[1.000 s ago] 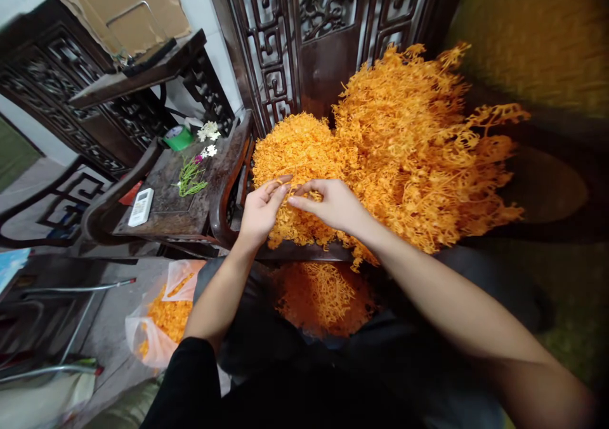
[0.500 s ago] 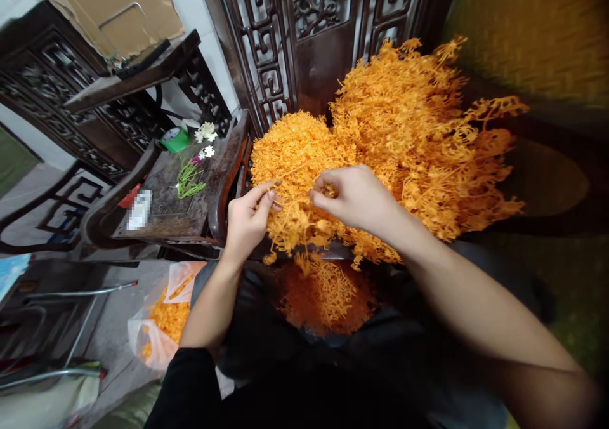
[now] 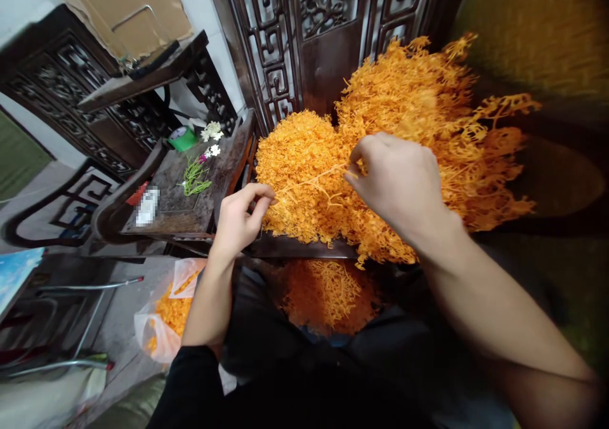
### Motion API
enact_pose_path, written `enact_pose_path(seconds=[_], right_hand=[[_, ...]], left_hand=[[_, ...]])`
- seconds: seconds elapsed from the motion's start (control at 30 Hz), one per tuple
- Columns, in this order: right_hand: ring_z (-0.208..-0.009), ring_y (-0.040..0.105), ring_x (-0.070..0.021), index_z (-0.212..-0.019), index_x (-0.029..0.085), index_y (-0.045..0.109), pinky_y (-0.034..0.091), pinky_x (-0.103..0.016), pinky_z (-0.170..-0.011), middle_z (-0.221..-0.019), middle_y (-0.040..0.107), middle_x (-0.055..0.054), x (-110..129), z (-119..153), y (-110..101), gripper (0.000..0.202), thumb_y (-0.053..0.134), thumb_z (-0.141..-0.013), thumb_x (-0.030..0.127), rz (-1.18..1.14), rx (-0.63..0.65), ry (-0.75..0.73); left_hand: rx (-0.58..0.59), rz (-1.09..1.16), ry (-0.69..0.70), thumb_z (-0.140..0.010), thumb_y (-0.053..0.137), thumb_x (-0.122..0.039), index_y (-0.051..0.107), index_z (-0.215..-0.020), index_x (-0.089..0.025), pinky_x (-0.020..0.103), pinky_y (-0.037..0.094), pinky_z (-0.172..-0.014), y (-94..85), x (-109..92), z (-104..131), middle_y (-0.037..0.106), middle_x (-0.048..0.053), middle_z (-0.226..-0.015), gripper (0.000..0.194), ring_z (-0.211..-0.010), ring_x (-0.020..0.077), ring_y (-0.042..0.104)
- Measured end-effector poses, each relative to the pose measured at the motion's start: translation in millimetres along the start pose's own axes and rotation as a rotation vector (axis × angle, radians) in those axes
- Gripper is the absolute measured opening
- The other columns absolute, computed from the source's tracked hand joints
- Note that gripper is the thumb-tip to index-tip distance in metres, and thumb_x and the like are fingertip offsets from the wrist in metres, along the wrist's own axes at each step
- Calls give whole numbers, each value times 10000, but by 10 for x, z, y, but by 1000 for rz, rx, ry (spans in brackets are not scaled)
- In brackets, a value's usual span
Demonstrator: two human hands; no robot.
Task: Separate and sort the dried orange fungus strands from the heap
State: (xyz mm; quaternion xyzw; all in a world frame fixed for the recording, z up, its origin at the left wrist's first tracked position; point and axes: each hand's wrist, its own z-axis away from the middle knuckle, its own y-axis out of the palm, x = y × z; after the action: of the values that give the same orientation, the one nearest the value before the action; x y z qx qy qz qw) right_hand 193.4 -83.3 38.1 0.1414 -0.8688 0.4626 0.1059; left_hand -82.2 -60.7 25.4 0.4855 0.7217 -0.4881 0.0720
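Observation:
An orange branching stem (image 3: 316,178) stretches between my two hands, above a dense mound of small orange pieces (image 3: 295,143). My right hand (image 3: 397,178) pinches its right end. My left hand (image 3: 243,216) is closed at the left, thumb and forefinger together at the mound's edge; whether the stem's tip lies between them is too small to tell. Behind and right of my right hand rises a larger heap of tangled orange stems (image 3: 409,92).
More orange stems lie in a container (image 3: 337,296) between my knees. A plastic bag (image 3: 164,334) with orange pieces is on the floor at left. Green tape (image 3: 183,138), green stems (image 3: 196,176) and white flowers (image 3: 212,131) rest on the dark wooden chair (image 3: 176,204).
My right hand has moved right and slightly up, and the stem now shows between my hands. My left hand has shifted a little left. The view has shifted slightly.

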Motion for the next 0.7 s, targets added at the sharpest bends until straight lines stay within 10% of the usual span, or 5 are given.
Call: enact_pose_path(seconds=[0.17, 0.43, 0.7], right_hand=[[-898, 698, -269, -935, 192, 782, 510, -407, -834, -934, 753, -109, -137, -104, 215, 192, 602, -869, 193, -130, 124, -73], [-956, 706, -293, -1073, 217, 801, 500, -455, -908, -1043, 768, -121, -26, -1, -79, 249, 604, -947, 304, -313, -63, 9], [-800, 678, -195, -896, 187, 768, 488, -332, -766, -883, 778, -50, 432, 136, 373, 348, 665, -907, 519, -853, 420, 122]], left_hand=[[202, 470, -302, -751, 881, -327, 789, -901, -183, 250, 567, -682, 26, 52, 5, 776, 39, -860, 227, -718, 144, 709], [-7, 642, -418, -651, 932, -277, 772, -933, -172, 215, 557, -691, 221, 63, -22, 742, 26, -836, 341, -731, 108, 674], [-91, 605, -291, -687, 898, -275, 735, -965, -167, 214, 525, -632, 394, -84, -66, 694, 17, -819, 340, -668, 88, 600]])
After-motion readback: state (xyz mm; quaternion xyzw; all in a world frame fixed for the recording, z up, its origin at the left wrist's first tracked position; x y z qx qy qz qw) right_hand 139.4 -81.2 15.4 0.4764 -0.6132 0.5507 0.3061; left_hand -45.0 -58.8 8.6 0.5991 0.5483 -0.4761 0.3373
